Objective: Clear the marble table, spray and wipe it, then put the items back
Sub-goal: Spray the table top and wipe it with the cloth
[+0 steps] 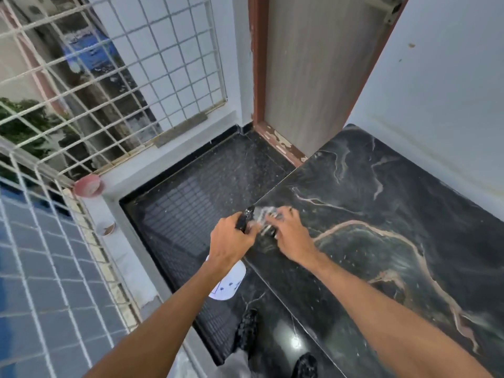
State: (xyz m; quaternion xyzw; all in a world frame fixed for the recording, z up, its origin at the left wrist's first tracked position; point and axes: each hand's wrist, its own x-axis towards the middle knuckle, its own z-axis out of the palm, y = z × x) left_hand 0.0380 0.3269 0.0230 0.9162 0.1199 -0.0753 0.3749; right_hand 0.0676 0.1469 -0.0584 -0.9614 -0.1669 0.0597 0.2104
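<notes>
Spray bottle (228,282) gripped in my left hand (231,238), nozzle (249,211) pointing right at the cloth (262,214) (blurry, grip unclear) under my right hand (290,237), left edge of the table (395,186).

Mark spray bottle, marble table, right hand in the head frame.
spray bottle (231,282): head view, on its white body.
marble table (381,186): head view, on the bare dark top near the wall.
right hand (291,237): head view, on the back of the hand.

The left hand (230,241) hides most of the spray bottle (228,283) — the right hand's (290,237) bundle (264,215) is blurred.
</notes>
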